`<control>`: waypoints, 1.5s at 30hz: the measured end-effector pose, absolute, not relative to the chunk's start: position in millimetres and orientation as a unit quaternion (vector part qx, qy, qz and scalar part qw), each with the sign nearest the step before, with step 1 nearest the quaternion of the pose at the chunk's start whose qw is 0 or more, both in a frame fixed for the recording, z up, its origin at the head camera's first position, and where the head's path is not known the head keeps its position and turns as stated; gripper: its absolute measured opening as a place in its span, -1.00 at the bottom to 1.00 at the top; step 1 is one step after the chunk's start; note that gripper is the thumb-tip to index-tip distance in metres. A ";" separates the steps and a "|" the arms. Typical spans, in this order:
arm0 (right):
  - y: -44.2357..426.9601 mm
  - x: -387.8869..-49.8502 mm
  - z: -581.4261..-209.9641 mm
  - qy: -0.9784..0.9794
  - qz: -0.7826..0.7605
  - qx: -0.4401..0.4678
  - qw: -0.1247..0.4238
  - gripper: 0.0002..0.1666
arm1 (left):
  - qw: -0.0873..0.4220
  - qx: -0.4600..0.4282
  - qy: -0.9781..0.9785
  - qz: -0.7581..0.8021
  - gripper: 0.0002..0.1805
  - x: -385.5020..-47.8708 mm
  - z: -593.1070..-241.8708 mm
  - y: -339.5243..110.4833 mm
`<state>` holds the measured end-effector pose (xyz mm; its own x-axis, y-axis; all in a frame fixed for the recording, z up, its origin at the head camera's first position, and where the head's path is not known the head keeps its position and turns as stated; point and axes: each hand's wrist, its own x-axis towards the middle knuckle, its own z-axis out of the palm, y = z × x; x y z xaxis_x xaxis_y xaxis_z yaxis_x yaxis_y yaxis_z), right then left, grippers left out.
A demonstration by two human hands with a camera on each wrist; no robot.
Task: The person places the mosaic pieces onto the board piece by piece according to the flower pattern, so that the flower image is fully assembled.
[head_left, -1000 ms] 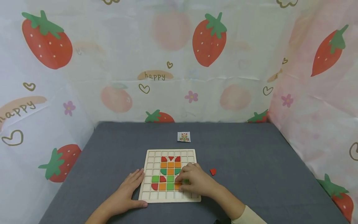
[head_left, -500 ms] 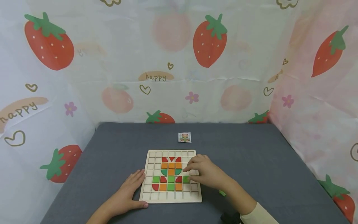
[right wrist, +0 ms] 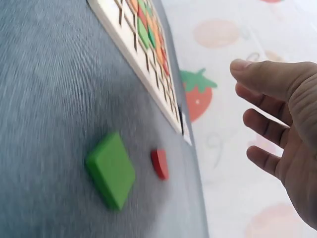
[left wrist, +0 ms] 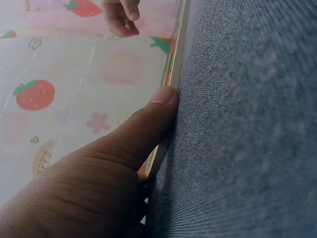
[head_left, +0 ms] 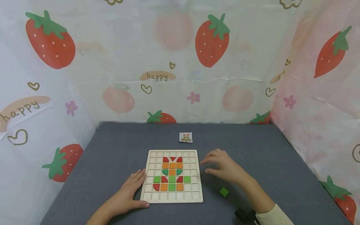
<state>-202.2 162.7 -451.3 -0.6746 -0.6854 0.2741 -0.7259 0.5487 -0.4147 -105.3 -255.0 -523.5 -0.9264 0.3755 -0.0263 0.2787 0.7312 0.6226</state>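
Observation:
A square wooden grid board (head_left: pixel 192 197) lies on the dark table, with red, orange and green tiles set in its middle cells. My left hand (head_left: pixel 126 193) touches the board's left side with straight fingers, the thumb at its near edge. In the left wrist view the thumb (left wrist: pixel 143 121) lies against the board's rim. To the right of the board my right hand (head_left: pixel 225 167) hovers with loosely bent fingers and nothing in them. Below it a loose green square tile (right wrist: pixel 111 171) lies on the table. A red curved tile (right wrist: pixel 160 164) lies near it, hidden behind the hand in the head view.
A small pattern card (head_left: pixel 186 137) lies beyond the board. A black object (head_left: pixel 244 215) shows by the right wrist. Strawberry-print cloth (head_left: pixel 180 62) hangs at the back and both sides of the table (head_left: pixel 121 140).
My right hand has lifted off the board and moved right, leaving a green square tile at the right end of a row. The loose green tile comes into view. The left hand stays put.

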 end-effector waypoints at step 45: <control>208.3 -214.2 -507.1 -0.901 0.276 0.332 -0.032 -0.54 | 0.087 0.165 0.929 0.321 0.35 -106.1 -524.3 -254.0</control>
<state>-214.2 208.3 -507.1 -0.7771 -0.6168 0.1254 -0.5810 0.6262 -0.5198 -106.1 -254.0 -524.3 -0.9303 0.3623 -0.0563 0.2503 0.7396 0.6247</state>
